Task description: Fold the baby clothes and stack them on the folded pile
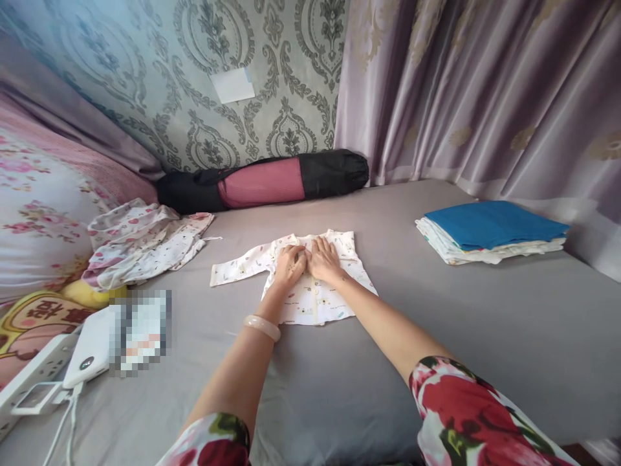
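- The shirt (310, 303) is a small white baby top, sprinkled with tiny coloured prints.
- It lies spread flat, collar end away from me and hem towards me.
- Its chest is under my left hand (290, 265) and right hand (323, 259), both palm-down, flat and touching side by side just below the collar.
- One sleeve (233, 270) stretches out flat and straight, well to the left of my left fingers.
- To the right of my right fingers only the body edge shows, and I can't tell how the other sleeve lies.
- The hem lies near my wrists, slightly rumpled.
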`<state>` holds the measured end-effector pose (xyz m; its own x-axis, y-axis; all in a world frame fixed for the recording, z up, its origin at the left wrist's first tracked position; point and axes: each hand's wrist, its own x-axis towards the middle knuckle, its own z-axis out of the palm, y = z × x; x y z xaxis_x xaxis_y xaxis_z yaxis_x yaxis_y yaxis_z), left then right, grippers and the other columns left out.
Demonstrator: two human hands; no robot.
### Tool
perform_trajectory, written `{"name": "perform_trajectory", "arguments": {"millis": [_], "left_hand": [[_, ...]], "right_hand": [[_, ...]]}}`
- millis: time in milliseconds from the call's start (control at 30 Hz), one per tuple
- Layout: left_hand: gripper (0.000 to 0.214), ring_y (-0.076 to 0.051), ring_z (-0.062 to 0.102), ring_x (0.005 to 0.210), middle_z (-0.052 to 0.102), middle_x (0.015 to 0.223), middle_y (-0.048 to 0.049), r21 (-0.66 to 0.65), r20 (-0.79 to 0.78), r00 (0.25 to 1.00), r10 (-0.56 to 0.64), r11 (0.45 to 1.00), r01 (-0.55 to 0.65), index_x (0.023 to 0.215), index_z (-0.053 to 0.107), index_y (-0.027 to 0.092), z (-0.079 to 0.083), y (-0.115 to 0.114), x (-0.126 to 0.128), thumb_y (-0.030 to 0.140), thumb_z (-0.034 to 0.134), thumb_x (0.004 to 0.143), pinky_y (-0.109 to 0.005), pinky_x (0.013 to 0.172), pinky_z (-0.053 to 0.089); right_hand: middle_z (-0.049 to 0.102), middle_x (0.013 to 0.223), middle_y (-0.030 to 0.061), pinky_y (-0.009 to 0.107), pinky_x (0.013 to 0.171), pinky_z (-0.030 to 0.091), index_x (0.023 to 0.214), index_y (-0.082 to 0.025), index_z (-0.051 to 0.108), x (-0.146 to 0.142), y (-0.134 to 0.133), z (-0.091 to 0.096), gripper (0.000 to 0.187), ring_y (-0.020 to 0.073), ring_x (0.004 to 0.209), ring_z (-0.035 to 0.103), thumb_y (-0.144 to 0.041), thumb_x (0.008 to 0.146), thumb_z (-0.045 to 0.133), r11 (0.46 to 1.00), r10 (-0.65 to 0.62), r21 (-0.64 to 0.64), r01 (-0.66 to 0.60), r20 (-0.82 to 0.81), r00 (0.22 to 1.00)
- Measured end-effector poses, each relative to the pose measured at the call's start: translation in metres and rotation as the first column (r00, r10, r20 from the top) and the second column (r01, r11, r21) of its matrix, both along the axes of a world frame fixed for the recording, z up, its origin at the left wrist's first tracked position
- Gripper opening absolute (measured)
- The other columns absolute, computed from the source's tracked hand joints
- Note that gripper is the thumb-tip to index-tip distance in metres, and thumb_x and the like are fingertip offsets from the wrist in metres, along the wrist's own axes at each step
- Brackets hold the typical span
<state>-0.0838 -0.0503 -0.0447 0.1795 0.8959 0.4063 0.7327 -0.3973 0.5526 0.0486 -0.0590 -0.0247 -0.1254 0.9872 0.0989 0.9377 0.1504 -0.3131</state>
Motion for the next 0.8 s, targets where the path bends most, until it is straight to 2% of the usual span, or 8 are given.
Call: {"name": "perform_trajectory", "arguments": {"millis": [100, 400, 633, 800], "left_hand": [[0.029, -0.025, 0.059, 0.102, 0.068, 0.103, -0.01, 0.007, -0.015, 0.999, 0.036, 0.999, -0.036, 0.101, 0.07, 0.017, 0.001, 0.0, 0.002, 0.022, 0.045, 0.085, -0.041, 0.098, 0.044], [0.024, -0.026, 0.059, 0.098, 0.069, 0.099, -0.0099, -0.008, -0.031, 0.997, 0.067, 0.998, -0.067, 0.095, 0.071, 0.018, -0.002, 0.004, 0.001, 0.023, 0.047, 0.091, -0.043, 0.095, 0.045], [0.025, -0.026, 0.056, 0.1, 0.067, 0.1, -0.0097, -0.033, -0.024, 0.998, 0.052, 0.998, -0.052, 0.098, 0.072, 0.019, -0.005, 0.005, 0.0, 0.021, 0.048, 0.09, -0.044, 0.097, 0.044], [0.026, -0.026, 0.056, 0.1, 0.067, 0.102, -0.0099, -0.029, -0.017, 0.999, 0.043, 0.999, -0.044, 0.102, 0.071, 0.018, -0.005, 0.005, 0.001, 0.02, 0.048, 0.09, -0.043, 0.097, 0.044]], "right_hand": [[0.024, 0.159, 0.0149, 0.041, 0.118, 0.009, 0.15, -0.006, 0.03, 0.004, -0.001, -0.007, 0.06, 0.0257, 0.148, 0.015, -0.039, 0.101, 0.019, 1.0, 0.02, -0.019, -0.02, 0.026, 0.999], [0.021, 0.159, 0.0167, 0.043, 0.119, 0.008, 0.151, -0.002, 0.027, 0.038, 0.004, -0.005, 0.063, 0.0267, 0.147, 0.014, -0.036, 0.098, 0.022, 0.994, -0.099, -0.043, 0.105, 0.112, 0.989], [0.022, 0.159, 0.0168, 0.045, 0.118, 0.015, 0.151, -0.003, 0.027, 0.075, 0.004, 0.0, 0.062, 0.0285, 0.146, 0.019, -0.033, 0.097, 0.023, 0.974, -0.195, -0.086, 0.208, 0.147, 0.97], [0.02, 0.159, 0.0183, 0.048, 0.118, 0.011, 0.15, -0.003, 0.029, 0.074, 0.009, 0.007, 0.061, 0.0296, 0.147, 0.016, -0.034, 0.097, 0.024, 0.974, -0.177, -0.1, 0.201, 0.213, 0.961]]}}
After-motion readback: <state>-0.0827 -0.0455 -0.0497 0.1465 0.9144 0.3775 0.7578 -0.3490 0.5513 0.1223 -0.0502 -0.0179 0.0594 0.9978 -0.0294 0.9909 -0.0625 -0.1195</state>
